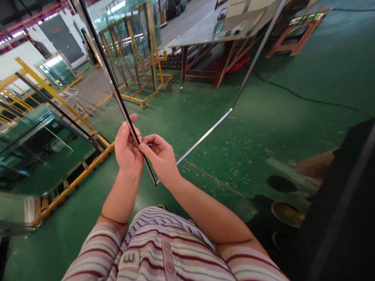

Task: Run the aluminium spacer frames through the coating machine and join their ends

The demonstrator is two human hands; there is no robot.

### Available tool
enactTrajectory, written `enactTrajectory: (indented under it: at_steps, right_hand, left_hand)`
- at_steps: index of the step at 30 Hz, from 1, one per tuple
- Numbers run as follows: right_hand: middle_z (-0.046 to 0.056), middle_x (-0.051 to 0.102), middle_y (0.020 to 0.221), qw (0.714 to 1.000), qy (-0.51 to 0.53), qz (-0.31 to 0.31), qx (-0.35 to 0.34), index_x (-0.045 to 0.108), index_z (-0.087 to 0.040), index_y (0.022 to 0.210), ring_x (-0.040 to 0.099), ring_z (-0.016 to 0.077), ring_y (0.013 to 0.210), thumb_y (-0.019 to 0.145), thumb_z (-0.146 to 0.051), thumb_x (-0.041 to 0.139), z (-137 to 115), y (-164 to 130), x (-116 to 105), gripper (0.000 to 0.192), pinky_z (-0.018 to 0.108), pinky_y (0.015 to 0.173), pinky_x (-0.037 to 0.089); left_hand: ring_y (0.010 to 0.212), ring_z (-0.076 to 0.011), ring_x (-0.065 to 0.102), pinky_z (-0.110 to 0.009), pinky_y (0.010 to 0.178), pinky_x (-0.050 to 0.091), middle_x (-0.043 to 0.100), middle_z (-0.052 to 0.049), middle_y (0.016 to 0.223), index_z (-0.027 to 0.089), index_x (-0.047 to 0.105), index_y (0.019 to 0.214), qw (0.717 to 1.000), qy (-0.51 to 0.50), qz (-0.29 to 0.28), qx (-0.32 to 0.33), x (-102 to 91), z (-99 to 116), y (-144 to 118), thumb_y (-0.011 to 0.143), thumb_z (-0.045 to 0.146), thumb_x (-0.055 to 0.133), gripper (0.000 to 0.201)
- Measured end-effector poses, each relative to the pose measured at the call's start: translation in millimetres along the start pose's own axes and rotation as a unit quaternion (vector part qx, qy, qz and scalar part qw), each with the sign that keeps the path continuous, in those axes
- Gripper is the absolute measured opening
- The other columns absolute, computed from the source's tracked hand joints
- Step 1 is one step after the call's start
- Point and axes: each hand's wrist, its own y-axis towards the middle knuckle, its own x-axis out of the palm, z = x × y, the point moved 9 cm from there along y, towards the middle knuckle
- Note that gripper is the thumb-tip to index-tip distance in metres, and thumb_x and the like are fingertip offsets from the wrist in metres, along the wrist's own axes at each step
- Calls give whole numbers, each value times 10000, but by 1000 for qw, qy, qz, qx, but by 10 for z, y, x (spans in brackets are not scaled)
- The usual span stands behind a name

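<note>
A thin metal frame (205, 136) made of long narrow bars stands in front of me, with a corner joint at its far right and another below my hands. My left hand (128, 146) is wrapped round the near bar (113, 84), thumb on its upper face. Just below it, my right hand (159, 156) pinches with thumb and forefinger at the edge of the same bar. Whether a small piece sits between those fingertips is too fine to make out. The bar's lower end shows past my right hand.
Yellow racks (84, 171) with glass panes stand at the left, and another glass rack (137, 58) farther back. A work table (202, 33) carries a bottle (220, 21). A pink stool (295, 35) is at the upper right. A cable (304, 93) crosses the green floor. A dark object (342, 203) fills the lower right.
</note>
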Motion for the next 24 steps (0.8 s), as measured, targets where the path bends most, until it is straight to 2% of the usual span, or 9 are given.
enactTrajectory:
  at_steps: [5,8,13,24]
  right_hand:
    - [2,625,867,1000,11,-7,9,615,-205,848,599,135,851,819,-400,733,-7,-26,21,230,266,788,508]
    - [5,638,879,999,21,-24,25,635,-211,864,595,141,860,818,-428,726,24,-40,35,239,275,792,510]
    - [6,652,913,999,32,-22,33,648,-220,881,599,149,896,790,-379,741,32,-67,30,205,285,817,512]
    - [-6,641,875,999,34,-8,27,633,-217,848,596,135,868,783,-364,761,-50,-111,-9,206,271,801,512]
  left_hand:
    - [544,-68,449,-172,481,369,513,17,657,189,653,788,1000,-11,2,13,-17,61,-21,813,380,709,201]
    - [539,-70,448,-180,478,368,514,13,669,191,629,777,1000,19,21,10,-32,102,-40,845,395,681,222]
    - [534,-70,449,-185,482,368,505,12,677,197,619,787,1000,25,11,10,12,147,-65,909,407,624,243]
    - [556,-84,442,-202,492,357,499,2,705,198,606,795,999,34,7,-9,51,81,-107,904,415,617,244]
